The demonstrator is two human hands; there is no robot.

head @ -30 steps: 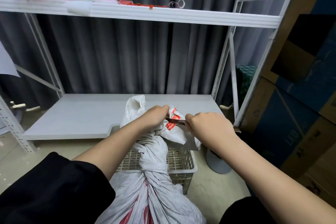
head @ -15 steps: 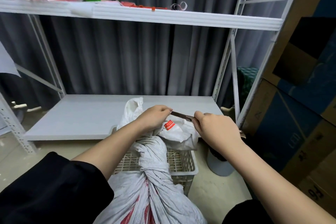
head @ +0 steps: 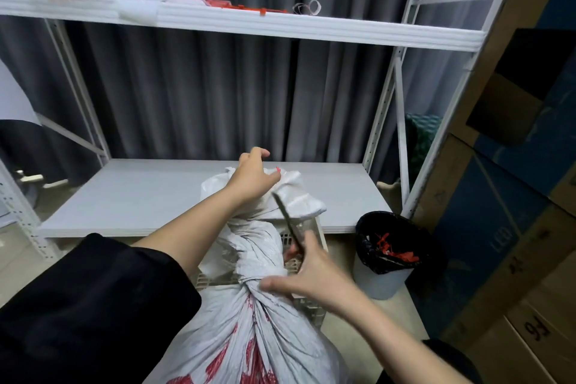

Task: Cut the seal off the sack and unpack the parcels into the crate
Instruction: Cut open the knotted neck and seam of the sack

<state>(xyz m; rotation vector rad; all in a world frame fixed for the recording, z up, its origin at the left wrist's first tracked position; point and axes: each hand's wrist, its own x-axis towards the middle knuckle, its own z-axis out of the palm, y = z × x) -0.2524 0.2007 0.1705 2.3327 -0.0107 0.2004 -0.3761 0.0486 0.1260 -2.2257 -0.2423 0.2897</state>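
Observation:
A white woven sack with red print leans on a beige lattice crate, its twisted neck pointing up and away from me. My left hand hovers over the sack's open top flap and pinches a small red seal at its fingertips. My right hand sits beside the neck's knot and holds scissors, whose shut blades point up and left toward the flap. The inside of the crate is mostly hidden by the sack.
A low white shelf board lies behind the crate, with a high shelf above holding plastic bags and red seals. A black-lined bin with red scraps stands to the right. Stacked cardboard boxes wall the right side.
My right hand has drawn the scissors down and back from the sack's top to the knot. My left hand has lifted off the flap with the red seal.

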